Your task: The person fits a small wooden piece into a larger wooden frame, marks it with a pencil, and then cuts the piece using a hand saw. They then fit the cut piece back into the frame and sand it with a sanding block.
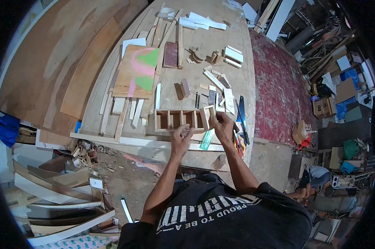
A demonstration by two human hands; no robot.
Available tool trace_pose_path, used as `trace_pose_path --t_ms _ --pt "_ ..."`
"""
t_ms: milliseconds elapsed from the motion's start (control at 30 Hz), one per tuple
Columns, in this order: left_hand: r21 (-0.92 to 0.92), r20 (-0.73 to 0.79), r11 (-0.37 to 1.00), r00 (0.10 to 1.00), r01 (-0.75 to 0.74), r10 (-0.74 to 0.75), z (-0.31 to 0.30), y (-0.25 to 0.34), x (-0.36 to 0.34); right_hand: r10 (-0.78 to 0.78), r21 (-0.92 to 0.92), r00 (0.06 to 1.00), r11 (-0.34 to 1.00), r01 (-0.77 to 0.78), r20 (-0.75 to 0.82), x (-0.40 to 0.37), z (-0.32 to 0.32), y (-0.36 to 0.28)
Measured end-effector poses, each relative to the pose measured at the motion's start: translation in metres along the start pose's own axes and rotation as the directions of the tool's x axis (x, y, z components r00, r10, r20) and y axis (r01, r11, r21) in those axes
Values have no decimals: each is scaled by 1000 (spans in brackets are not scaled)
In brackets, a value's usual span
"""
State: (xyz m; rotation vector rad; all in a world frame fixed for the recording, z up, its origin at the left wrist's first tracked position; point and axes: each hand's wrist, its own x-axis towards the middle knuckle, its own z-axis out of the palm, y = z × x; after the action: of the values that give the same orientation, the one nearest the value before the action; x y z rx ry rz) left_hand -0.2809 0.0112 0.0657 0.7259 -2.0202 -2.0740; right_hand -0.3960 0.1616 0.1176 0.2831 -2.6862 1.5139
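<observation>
The step in hand seems to be placing one frame [204,118] against the right end of one box [183,119], four compartments visible, on the bench [171,89]; the next move calls for steady alignment. Of two hands, the right [224,124] pinches the frame; the left [182,142], half-curled, meets the box's near wall, grip unclear.

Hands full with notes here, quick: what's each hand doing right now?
Left hand: fingers at the near edge of the compartmented wooden box; grip can't be told.
Right hand: closed, holding the small wooden piece.
</observation>
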Motion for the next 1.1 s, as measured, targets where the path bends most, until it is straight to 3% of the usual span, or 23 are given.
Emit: trace_pose_path --t_ms 67,133,200,333,367,533,600,667,733,833,900,933,967,1000,1067,1100 --pt "-439 160 882 981 174 -114 2 49 -7 47 178 997 982 -58 69 -10 -11 -13" --pt "-482 201 862 978 155 -64 11 65 -8 65 293 988 950 -103 139 -18 -23 -35" --pt "-675 320 719 944 164 85 18 88 -14 41 387 979 915 -118 201 -21 -32 -37" --pt "-584 307 810 939 57 155 31 100 -26 19 429 972 895 -121 234 -21 -52 -40" --pt "-628 328 766 939 133 106 33 103 -30 8 443 963 887 -131 268 -20 -57 -40" --pt "-690 299 715 944 114 139 53 108 -44 -32 525 908 824 -212 417 -17 -92 -52" --pt "-858 297 472 945 202 137 59 100 -48 -12 576 893 768 -280 450 -17 -105 -48" --pt "-867 301 446 947 224 108 63 95 -54 -17 643 863 674 -363 504 -15 -114 -35" --pt "-835 297 508 950 210 95 68 101 -59 -83 634 850 704 -320 520 -15 -127 -33" --pt "-752 273 648 951 118 144 80 118 -71 -181 712 851 645 -277 494 -20 -135 -23" --pt "-594 259 804 945 -8 201 87 122 -76 -146 703 842 634 -323 519 -22 -140 -11" --pt "-592 265 806 943 -7 203 89 125 -80 -116 686 826 626 -371 552 -24 -141 -5" --pt "-328 258 938 945 -109 200 90 129 -85 -118 690 831 626 -363 544 -26 -140 0" --pt "-33 249 979 947 -199 201 93 137 -91 -142 728 847 595 -341 512 -29 -139 5" --pt "10 262 965 932 -263 251 105 152 -98 -157 765 869 563 -311 469 -33 -142 4" --pt "108 255 871 860 -479 441 111 153 -97 -173 812 882 496 -306 438 -35 -145 -3"
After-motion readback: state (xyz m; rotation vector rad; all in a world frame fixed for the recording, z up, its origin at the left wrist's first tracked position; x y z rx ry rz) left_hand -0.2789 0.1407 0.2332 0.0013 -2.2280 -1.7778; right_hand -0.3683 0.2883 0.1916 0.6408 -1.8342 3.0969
